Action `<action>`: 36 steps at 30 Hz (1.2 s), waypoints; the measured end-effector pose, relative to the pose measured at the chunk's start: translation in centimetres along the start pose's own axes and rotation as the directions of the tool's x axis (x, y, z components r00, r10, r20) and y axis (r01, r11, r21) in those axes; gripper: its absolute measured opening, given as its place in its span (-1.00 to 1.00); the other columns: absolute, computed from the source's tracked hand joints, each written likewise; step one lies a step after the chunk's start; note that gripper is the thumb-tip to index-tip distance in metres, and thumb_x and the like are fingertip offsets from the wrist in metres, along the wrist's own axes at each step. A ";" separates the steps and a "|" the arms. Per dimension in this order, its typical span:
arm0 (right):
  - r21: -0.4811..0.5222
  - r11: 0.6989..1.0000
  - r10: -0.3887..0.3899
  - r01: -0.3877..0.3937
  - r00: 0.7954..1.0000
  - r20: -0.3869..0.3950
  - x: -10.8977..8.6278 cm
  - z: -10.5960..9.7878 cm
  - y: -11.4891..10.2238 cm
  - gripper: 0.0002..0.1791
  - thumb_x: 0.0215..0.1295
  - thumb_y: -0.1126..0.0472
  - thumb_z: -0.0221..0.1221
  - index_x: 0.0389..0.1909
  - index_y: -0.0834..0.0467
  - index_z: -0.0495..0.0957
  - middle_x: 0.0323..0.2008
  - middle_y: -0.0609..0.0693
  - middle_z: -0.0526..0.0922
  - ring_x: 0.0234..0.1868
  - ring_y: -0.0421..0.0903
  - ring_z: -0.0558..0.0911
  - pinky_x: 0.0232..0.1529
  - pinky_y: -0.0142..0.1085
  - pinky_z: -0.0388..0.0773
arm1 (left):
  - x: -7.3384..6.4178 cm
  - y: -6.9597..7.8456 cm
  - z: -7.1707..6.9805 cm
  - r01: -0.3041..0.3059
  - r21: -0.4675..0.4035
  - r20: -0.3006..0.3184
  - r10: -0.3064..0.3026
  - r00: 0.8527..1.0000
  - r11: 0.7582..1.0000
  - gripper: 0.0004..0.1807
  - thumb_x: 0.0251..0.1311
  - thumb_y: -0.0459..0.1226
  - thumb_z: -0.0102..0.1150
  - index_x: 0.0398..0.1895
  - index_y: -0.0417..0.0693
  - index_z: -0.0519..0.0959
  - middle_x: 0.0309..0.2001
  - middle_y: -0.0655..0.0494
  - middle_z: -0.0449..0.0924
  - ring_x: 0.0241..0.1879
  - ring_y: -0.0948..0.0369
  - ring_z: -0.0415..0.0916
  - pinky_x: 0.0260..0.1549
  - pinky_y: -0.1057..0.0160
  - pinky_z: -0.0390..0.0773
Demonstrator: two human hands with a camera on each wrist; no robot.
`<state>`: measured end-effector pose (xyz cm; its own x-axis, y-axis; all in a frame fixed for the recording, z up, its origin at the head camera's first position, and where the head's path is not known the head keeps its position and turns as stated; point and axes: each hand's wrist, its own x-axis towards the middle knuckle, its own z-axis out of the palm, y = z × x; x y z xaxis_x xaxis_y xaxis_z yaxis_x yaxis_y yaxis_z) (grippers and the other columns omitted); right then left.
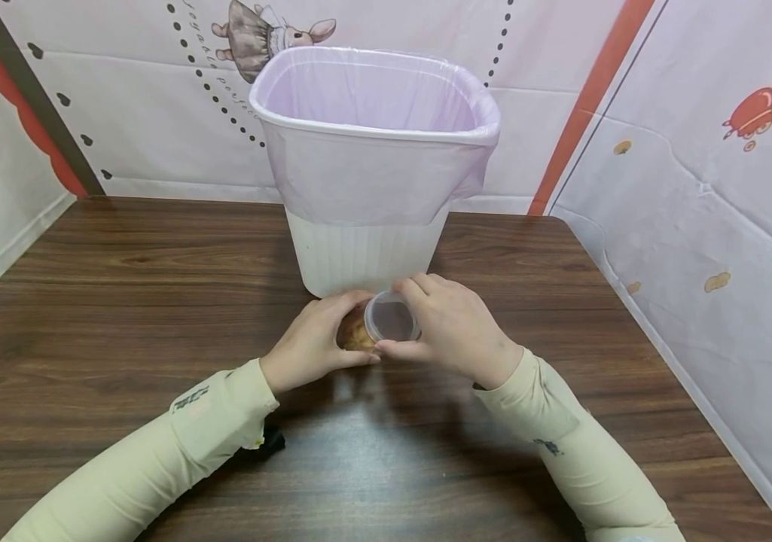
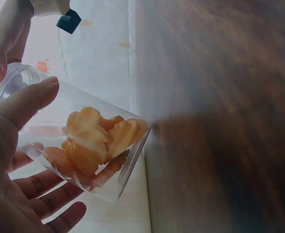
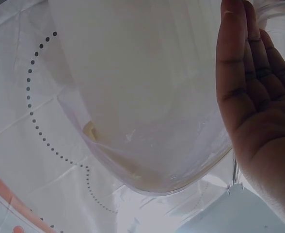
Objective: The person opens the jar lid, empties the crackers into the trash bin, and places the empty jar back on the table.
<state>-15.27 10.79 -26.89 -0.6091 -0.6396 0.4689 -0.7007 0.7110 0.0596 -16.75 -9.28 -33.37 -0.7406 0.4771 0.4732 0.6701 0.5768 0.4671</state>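
Observation:
A clear plastic jar (image 2: 99, 102) with peeled orange segments (image 2: 87, 141) in its lower part stands tilted, one edge of its base at the table. My left hand (image 1: 318, 335) holds the jar's side, the thumb on one side and the fingers round the other. At the jar's clear round top (image 1: 392, 318), my right hand (image 1: 456, 324) grips the rim between thumb and fingers. Whether a transparent lid covers the mouth, I cannot tell. In the right wrist view, the right-hand fingers (image 3: 234, 73) hide most of the jar.
Just behind the hands stands a tall white bin (image 1: 365, 248) lined with a pale purple bag (image 1: 372, 173). Under everything is a dark wooden table (image 1: 155, 301). Printed cloth (image 1: 697, 188) hangs along the back and sides. A small black object (image 1: 269, 444) shows by the left sleeve.

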 end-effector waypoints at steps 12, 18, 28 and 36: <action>-0.007 1.000 -0.001 0.001 1.000 -0.001 0.1 0.0 0.1 -0.38 -0.19 -0.28 0.26 -0.24 0.13 0.49 -0.39 -0.07 0.54 -0.37 -0.14 0.53 -0.36 -0.31 0.50 | 0.3 -0.1 -0.2 -0.021 -0.075 0.017 0.023 1.000 0.997 -0.25 -0.28 -0.06 0.45 0.08 0.06 0.36 -0.14 0.17 0.58 -0.23 0.38 0.47 -0.20 0.32 0.45; -0.010 1.000 -0.015 0.015 1.000 0.015 0.1 -0.1 0.2 -0.35 -0.19 -0.26 0.27 -0.18 0.15 0.49 -0.36 -0.06 0.53 -0.36 -0.13 0.52 -0.34 -0.31 0.50 | 0.5 -0.3 -0.2 -0.035 -0.050 0.014 0.036 0.999 0.998 -0.24 -0.30 -0.05 0.45 0.09 0.09 0.35 -0.10 0.20 0.57 -0.18 0.37 0.47 -0.14 0.30 0.44; 0.060 0.996 -0.067 0.065 0.997 0.032 0.2 -0.3 0.9 -0.31 -0.19 -0.17 0.29 -0.07 0.19 0.47 -0.27 -0.04 0.53 -0.32 -0.15 0.53 -0.31 -0.31 0.51 | 0.7 -0.4 -0.1 -0.036 -0.024 0.013 0.037 0.999 0.999 -0.22 -0.32 -0.01 0.45 0.08 0.04 0.37 -0.10 0.22 0.56 -0.19 0.33 0.47 -0.16 0.28 0.43; 0.027 1.000 0.003 -0.004 0.999 0.038 0.2 0.1 0.6 -0.33 -0.20 -0.22 0.26 -0.11 0.15 0.47 -0.29 -0.07 0.52 -0.39 -0.17 0.53 -0.40 -0.32 0.51 | 0.5 -0.6 0.0 -0.024 -0.048 0.051 0.026 0.998 0.999 -0.27 -0.24 -0.04 0.40 0.10 0.05 0.35 -0.08 0.20 0.55 -0.19 0.37 0.47 -0.17 0.32 0.46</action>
<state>-15.88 11.03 -26.83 -0.6250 -0.6483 0.4348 -0.7079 0.7054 0.0343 -17.48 -9.42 -33.38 -0.7244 0.5254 0.4463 0.6891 0.5327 0.4913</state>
